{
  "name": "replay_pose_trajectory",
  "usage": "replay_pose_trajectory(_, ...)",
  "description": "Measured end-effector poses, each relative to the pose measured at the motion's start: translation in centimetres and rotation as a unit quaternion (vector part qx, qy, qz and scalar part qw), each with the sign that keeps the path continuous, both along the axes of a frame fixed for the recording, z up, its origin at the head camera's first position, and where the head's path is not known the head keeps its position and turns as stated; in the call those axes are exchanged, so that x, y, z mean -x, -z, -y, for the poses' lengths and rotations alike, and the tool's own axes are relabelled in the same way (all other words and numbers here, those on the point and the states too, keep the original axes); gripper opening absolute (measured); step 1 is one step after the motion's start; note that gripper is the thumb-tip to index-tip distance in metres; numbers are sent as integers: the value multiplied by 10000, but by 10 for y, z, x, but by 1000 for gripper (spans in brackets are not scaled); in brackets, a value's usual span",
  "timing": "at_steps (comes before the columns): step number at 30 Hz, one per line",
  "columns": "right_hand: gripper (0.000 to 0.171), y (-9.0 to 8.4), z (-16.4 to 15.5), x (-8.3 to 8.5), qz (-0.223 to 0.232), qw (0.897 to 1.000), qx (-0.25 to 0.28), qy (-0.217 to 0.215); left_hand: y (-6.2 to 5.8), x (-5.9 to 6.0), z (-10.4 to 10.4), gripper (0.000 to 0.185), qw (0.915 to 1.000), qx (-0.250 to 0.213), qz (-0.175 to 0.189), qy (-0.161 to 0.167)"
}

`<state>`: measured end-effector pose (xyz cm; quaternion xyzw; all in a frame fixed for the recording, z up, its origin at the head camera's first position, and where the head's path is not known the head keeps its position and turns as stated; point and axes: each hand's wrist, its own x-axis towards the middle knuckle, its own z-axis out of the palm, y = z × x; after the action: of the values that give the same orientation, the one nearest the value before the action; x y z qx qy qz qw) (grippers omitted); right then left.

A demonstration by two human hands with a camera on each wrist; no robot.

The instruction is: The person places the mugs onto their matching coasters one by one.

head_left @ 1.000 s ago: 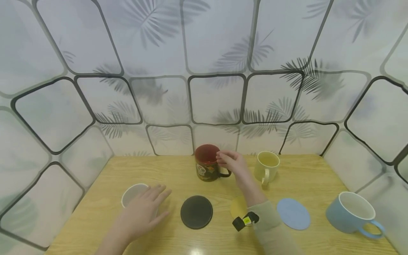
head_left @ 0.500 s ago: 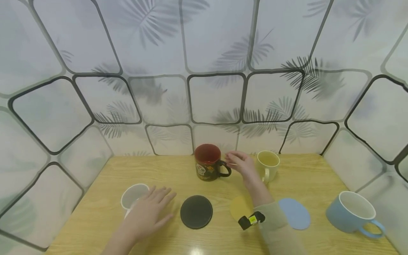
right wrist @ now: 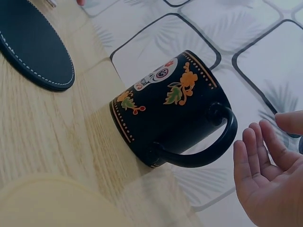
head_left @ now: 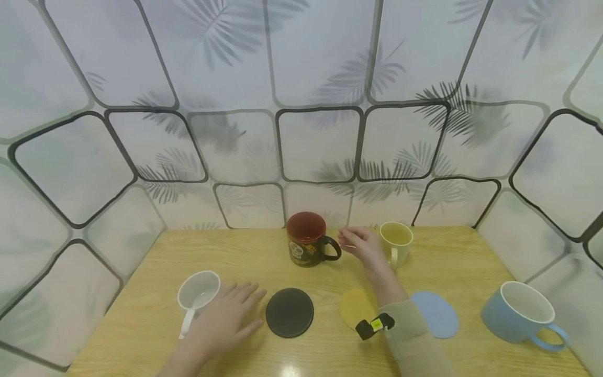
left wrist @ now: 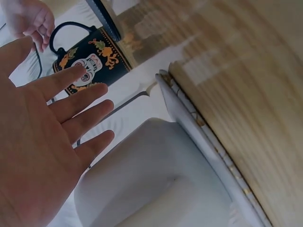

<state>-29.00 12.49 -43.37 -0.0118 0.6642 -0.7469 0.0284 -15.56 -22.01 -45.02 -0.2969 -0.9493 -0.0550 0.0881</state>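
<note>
Though crowded with cups and coasters, table (head_left: 452, 262): light wood, walled on three sides by leaf-print panels.
Black mug (head_left: 308, 240): upright at the back centre, red inside, painted figures on the side, handle turned to the right.
Right hand (head_left: 361, 245): just beside that handle, not touching; grip loosely spread, holding nothing.
Left hand (head_left: 225, 320): flat on the table, fingers spread, between white cup (head_left: 198, 291) and black coaster (head_left: 289, 312).
Yellow mug (head_left: 395, 241): right behind the right hand, partly covered by it.
Yellow coaster (head_left: 355, 306): near edge hidden under the right sleeve and wrist strap.
Blue coaster (head_left: 438, 313): left edge overlapped by the sleeve.
Blue cup (head_left: 518, 314): far right, well apart from both hands.
Left wrist view: white cup (left wrist: 156, 189) blurred and cut off at the frame edge; spread fingers (left wrist: 71, 113) plain.
Right wrist view: gap between mug handle (right wrist: 208, 151) and fingertips (right wrist: 255, 142) clear, less sure from the head view.
</note>
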Motion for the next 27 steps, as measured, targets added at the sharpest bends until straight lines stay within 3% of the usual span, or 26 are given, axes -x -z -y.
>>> replay_pose_trajectory(5, 35, 4, -1, 0, 106, 9999, 78, 2, 3, 2, -1, 59, 10000, 76, 33, -4)
replay_pose_trajectory(20, 32, 23, -5, 6, 357, 9993, 115, -13, 6, 8, -6, 65, 9976, 342, 591, -94)
replay_pose_trajectory(27, 23, 31, -4, 9, 425, 9990, 131, -48, 8, 12, -9, 69, 9965, 378, 741, -86)
